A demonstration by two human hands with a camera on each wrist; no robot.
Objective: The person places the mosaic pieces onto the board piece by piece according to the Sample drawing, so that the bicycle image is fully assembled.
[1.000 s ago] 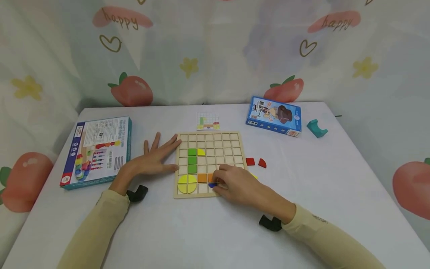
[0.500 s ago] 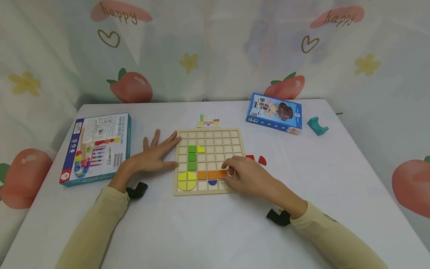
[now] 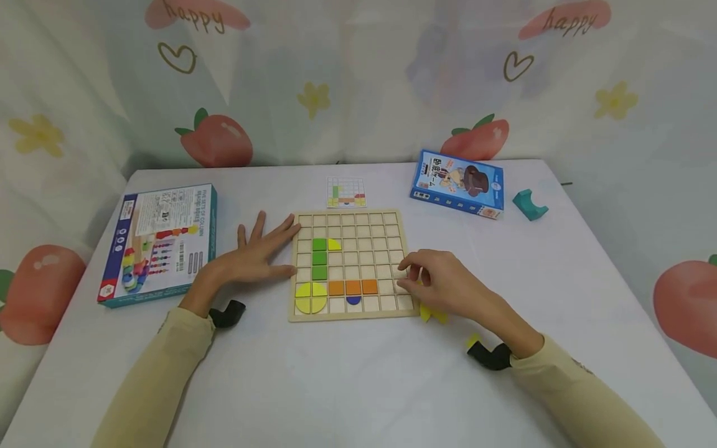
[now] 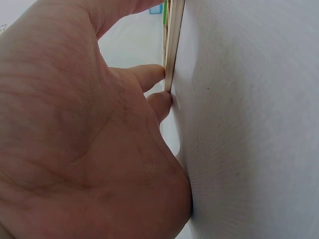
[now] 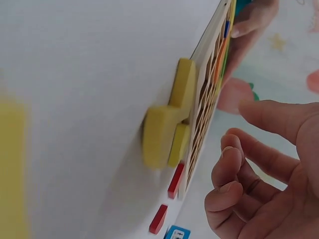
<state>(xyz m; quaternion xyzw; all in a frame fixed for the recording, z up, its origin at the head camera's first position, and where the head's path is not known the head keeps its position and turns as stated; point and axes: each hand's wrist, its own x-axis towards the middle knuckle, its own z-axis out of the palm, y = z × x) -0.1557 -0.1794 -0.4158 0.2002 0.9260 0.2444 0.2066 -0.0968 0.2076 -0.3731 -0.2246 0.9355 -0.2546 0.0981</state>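
A wooden grid board (image 3: 350, 317) lies flat on the table. It carries green squares (image 3: 319, 257) in a column, a yellow quarter piece (image 3: 333, 245), a yellow circle of quarter pieces (image 3: 303, 306), a row of orange squares (image 3: 353, 287) and a blue half-round piece (image 3: 353, 300). My left hand (image 3: 249, 258) has its fingers spread, with fingertips and thumb touching the board's left edge. Over the right edge hovers my right hand (image 3: 445, 280), thumb and forefinger apart, holding nothing. Below it are loose yellow pieces (image 3: 431, 313); two red pieces (image 5: 175, 180) show only in the right wrist view.
A patterned card (image 3: 346, 192) lies behind the board. A large box (image 3: 159, 242) is at the left, a blue box (image 3: 458, 183) at the back right, and a teal curved block (image 3: 529, 205) beside it. Another yellow piece (image 3: 473, 341) lies near my right wrist.
My right hand has moved right, from the blue piece past the rightmost orange square to the board's right edge. It now covers the red pieces in the head view. My left hand has stayed put.
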